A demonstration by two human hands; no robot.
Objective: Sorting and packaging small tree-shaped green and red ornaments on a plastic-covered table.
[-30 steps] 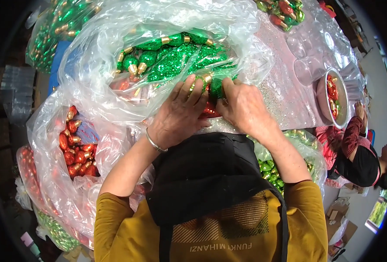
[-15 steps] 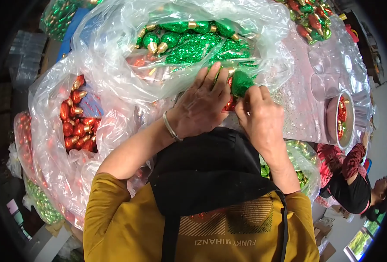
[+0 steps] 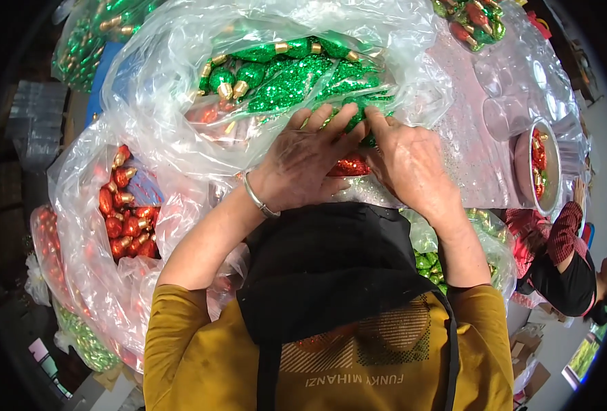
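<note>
Okay, biggest first: pale worktable [image 3: 464, 154], glitter-specked; on it a big clear bag [image 3: 142, 103] of green ornaments [image 3: 251, 72], far side, and a left-hand clear bag [image 3: 77, 205] of red ornaments [image 3: 135, 229]. Lighter green ornaments [image 3: 429, 266] sit bagged by the right forearm. Off right, a co-worker [image 3: 560, 257] near a bowl [image 3: 525, 168] with red pieces, plus clear containers [image 3: 505, 115]. Mixed red-and-green pile [image 3: 479, 29] at top right. Left hand [image 3: 303, 156]: fingers fanned, slightly apart, over the work. Right hand [image 3: 413, 161]: index stretched forward, other fingers partly hidden; can't tell if it pinches anything. Between both, at the near table edge, a red glittery piece [image 3: 350, 166], mostly covered, loose or contained unclear; a bit of green [image 3: 350, 118] beyond it. Progress, judged: this handful looks mid-handling, not set down; mixed pile seems already grouped; plenty left in the bags.
</note>
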